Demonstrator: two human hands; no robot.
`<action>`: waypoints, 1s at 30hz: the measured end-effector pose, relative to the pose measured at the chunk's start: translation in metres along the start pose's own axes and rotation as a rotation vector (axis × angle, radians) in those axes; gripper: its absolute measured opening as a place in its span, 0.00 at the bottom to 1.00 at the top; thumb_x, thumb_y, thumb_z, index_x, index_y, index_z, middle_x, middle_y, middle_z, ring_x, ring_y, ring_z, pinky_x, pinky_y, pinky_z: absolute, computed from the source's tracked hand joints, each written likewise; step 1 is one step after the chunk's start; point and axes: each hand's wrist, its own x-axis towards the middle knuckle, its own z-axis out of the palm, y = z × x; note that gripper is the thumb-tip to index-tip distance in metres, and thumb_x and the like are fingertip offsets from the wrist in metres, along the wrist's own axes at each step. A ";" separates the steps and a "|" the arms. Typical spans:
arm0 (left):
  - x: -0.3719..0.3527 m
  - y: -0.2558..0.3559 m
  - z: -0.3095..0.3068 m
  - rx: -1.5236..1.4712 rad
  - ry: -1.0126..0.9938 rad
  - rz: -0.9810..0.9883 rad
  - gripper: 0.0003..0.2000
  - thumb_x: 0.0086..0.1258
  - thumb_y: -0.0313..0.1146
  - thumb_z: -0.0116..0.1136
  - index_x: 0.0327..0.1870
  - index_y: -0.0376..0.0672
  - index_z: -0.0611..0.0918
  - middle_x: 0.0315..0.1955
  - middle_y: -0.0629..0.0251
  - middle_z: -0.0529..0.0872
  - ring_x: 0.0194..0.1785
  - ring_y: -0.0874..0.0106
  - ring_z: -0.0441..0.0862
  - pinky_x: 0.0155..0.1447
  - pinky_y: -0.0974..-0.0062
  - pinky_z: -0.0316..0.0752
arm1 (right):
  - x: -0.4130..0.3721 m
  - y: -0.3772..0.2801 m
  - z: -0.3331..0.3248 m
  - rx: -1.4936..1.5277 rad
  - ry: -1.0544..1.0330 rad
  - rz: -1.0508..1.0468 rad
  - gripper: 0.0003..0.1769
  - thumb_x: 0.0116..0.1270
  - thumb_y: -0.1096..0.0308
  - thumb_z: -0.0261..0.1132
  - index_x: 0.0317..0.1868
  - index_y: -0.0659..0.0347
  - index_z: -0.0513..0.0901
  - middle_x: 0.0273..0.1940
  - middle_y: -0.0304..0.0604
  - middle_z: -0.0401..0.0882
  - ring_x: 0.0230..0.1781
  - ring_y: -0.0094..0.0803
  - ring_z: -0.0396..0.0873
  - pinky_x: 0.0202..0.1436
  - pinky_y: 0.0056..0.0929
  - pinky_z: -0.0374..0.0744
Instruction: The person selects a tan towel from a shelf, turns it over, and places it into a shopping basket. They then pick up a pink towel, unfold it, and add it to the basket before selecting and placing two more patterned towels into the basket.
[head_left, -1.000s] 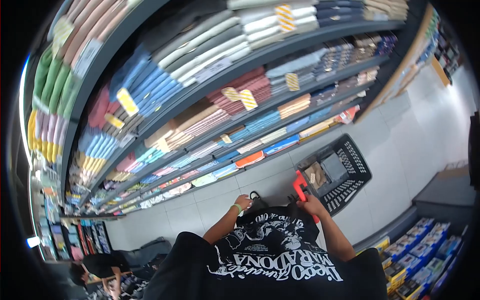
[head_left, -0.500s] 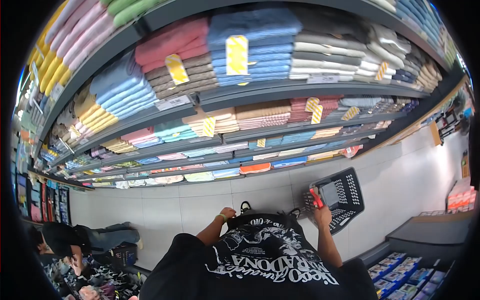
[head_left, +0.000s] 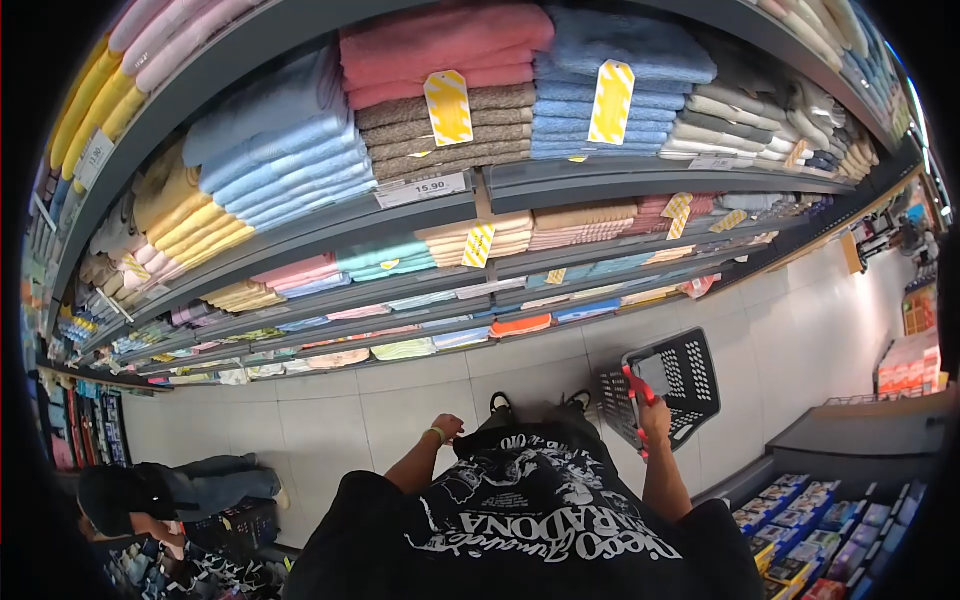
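My right hand grips the red handle of a black plastic shopping basket that hangs at my right side; a flat grey item lies inside it. My left hand, with a green wristband, is closed loosely at my waist and holds nothing that I can see. In front of me stand grey shelves stacked with folded towels in pink, blue, brown, yellow and grey, with yellow striped tags hanging from them. A price label reads 15.90.
The floor is pale grey tile. At lower left a person in dark clothes crouches by a low display. A bin of small packaged goods stands at lower right. The aisle runs off to the right.
The view has swung left and closer to the shelves, so the towels look larger. The basket has come in nearer to my right leg. My left hand stays at my waist.
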 end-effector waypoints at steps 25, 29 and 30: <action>0.000 0.064 0.023 0.641 -0.047 0.095 0.13 0.61 0.38 0.50 0.37 0.47 0.87 0.39 0.58 0.88 0.48 0.57 0.85 0.52 0.60 0.80 | 0.002 -0.024 0.001 0.321 -1.035 -0.197 0.14 0.58 0.65 0.71 0.41 0.66 0.87 0.28 0.36 0.81 0.25 0.22 0.75 0.28 0.22 0.74; -0.006 0.086 0.008 0.359 0.058 -0.170 0.13 0.61 0.39 0.51 0.37 0.47 0.87 0.38 0.58 0.88 0.47 0.58 0.85 0.49 0.62 0.80 | 0.012 -0.027 -0.005 0.367 -1.105 -0.170 0.15 0.58 0.68 0.71 0.44 0.66 0.86 0.36 0.38 0.83 0.31 0.23 0.79 0.36 0.23 0.80; -0.005 0.092 0.003 0.513 0.035 -0.076 0.13 0.61 0.39 0.52 0.38 0.47 0.87 0.38 0.57 0.88 0.47 0.58 0.85 0.49 0.63 0.80 | 0.016 -0.024 -0.003 0.373 -1.111 -0.177 0.15 0.58 0.68 0.71 0.44 0.66 0.86 0.36 0.38 0.83 0.31 0.23 0.79 0.36 0.23 0.80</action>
